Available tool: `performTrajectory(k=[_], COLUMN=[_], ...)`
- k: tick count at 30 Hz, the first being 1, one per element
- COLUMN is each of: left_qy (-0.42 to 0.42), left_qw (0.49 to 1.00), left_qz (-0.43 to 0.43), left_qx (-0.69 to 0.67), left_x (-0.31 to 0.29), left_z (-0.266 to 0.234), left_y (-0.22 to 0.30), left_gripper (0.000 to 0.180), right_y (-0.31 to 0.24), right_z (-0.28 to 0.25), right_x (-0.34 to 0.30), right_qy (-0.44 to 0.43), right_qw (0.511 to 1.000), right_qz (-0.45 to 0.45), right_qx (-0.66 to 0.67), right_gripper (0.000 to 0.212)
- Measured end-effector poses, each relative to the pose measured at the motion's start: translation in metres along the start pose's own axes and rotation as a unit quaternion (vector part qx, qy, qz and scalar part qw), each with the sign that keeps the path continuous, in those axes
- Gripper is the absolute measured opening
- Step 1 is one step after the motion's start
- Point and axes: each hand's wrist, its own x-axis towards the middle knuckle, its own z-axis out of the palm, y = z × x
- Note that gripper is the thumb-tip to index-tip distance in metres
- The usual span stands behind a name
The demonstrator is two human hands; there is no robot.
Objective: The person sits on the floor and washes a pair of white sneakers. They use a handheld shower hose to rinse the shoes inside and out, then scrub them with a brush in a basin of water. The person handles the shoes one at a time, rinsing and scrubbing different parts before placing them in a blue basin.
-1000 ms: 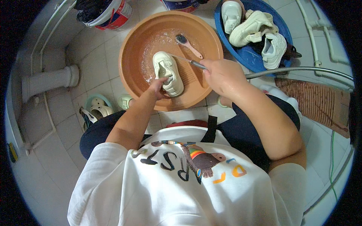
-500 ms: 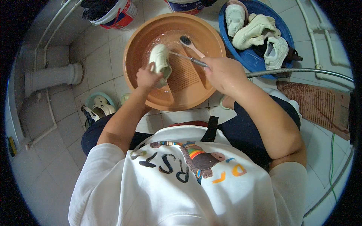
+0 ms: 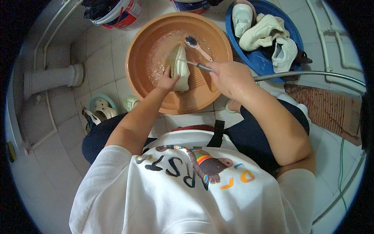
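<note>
The shoe (image 3: 182, 70) has tipped sideways, near the brush (image 3: 199, 48) in the basin (image 3: 219, 41).

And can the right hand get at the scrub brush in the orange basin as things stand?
Probably yes: the scrub brush lies near the right hand with nothing visibly between, though that hand grips a hose nozzle.

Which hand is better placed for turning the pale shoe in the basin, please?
Left, probably: the left hand grips the pale shoe, tipped on its side in the basin, while the right hand grips the hose nozzle.
</note>
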Motion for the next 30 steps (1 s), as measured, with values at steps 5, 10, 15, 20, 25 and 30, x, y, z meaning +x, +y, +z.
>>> performTrajectory(k=[5, 10, 15, 20, 25, 30], left_qy=[-0.072, -0.065, -0.040, -0.047, -0.034, -0.034], left_qw=[0.961, 0.973, 0.965, 0.952, 0.936, 0.944], left_qz=[-0.110, -0.171, -0.119, -0.197, -0.245, -0.217], left_qx=[-0.243, -0.139, -0.230, -0.231, -0.251, -0.245], left_x=[0.009, -0.015, -0.009, -0.002, -0.012, -0.007], left_z=[-0.001, -0.032, -0.025, -0.030, -0.042, -0.040], left_y=[0.010, 0.081, 0.071, 0.071, 0.083, 0.058], left_gripper=[0.081, 0.068, 0.060, 0.055, 0.052, 0.054], right_y=[0.006, 0.000, -0.002, -0.002, 0.000, -0.001], right_z=[0.012, 0.007, 0.007, 0.001, 0.001, 0.002], right_x=[-0.004, -0.003, -0.004, -0.004, -0.003, -0.003], right_qy=[0.038, -0.011, -0.006, 0.019, 0.002, 0.003], right_qw=[0.998, 1.000, 1.000, 1.000, 1.000, 1.000], right_qz=[-0.032, -0.013, -0.012, 0.000, 0.002, -0.007], right_qx=[0.027, 0.011, 0.009, -0.005, -0.003, -0.001], right_gripper=[0.017, 0.023, 0.026, 0.021, 0.021, 0.021])
